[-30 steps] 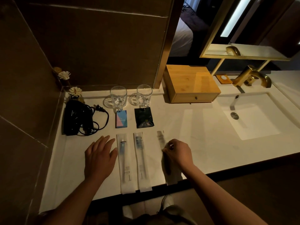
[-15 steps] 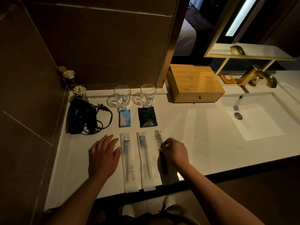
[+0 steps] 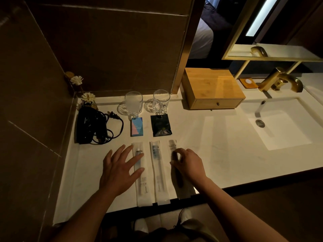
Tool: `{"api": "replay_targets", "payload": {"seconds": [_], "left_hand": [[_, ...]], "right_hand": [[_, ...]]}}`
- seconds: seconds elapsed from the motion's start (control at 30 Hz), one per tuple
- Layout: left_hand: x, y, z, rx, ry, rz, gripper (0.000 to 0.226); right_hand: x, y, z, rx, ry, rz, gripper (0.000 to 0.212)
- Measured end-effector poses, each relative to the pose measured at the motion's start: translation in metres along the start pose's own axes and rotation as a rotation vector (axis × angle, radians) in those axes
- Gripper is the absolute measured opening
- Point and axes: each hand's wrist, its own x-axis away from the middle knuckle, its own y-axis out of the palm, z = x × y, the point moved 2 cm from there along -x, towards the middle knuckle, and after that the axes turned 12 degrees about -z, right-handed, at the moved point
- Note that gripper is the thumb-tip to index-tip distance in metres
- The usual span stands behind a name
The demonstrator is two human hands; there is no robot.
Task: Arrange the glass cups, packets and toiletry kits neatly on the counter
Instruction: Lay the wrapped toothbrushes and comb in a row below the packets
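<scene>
Two glass cups (image 3: 133, 103) (image 3: 161, 101) stand on coasters at the back of the white counter (image 3: 218, 142). In front of them lie a blue-and-pink packet (image 3: 137, 126) and a black packet (image 3: 161, 125). Three long white toiletry kits lie side by side at the front: the left kit (image 3: 142, 187), the middle kit (image 3: 159, 173) and the right kit (image 3: 172, 144). My left hand (image 3: 120, 170) lies flat with spread fingers, touching the left kit. My right hand (image 3: 188, 165) pinches the right kit near its upper half and hides its middle.
A black hair dryer (image 3: 90, 125) with coiled cord lies at the left. A wooden drawer box (image 3: 213, 88) stands right of the cups. Further right are the sink (image 3: 279, 126) and gold faucet (image 3: 281, 81). Dried flowers (image 3: 88, 97) sit in the back left corner.
My left hand has slid right onto the left kit. My right hand has nudged the right kit closer to straight and parallel with the others.
</scene>
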Motion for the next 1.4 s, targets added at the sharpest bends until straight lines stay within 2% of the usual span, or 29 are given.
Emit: {"api": "replay_targets", "payload": {"seconds": [0.47, 0.83, 1.07, 1.23, 1.4], "left_hand": [[-0.001, 0.0, -0.002, 0.035, -0.017, 0.035, 0.056], [0.0, -0.003, 0.0, 0.029, -0.024, 0.033, 0.059], [0.001, -0.005, -0.001, 0.103, -0.05, 0.049, 0.06], [0.0, -0.007, 0.0, 0.14, -0.092, 0.069, 0.061], [0.0, -0.006, 0.0, 0.163, -0.157, 0.128, 0.051]], "right_hand": [[-0.006, 0.002, 0.005, 0.016, -0.025, 0.03, 0.039], [-0.008, 0.003, 0.004, 0.035, -0.064, 0.037, 0.035], [-0.004, -0.002, 0.006, -0.047, -0.064, 0.058, 0.043], [0.002, -0.009, 0.013, -0.107, -0.025, 0.089, 0.035], [0.011, -0.011, 0.02, -0.12, -0.013, 0.077, 0.033]]}}
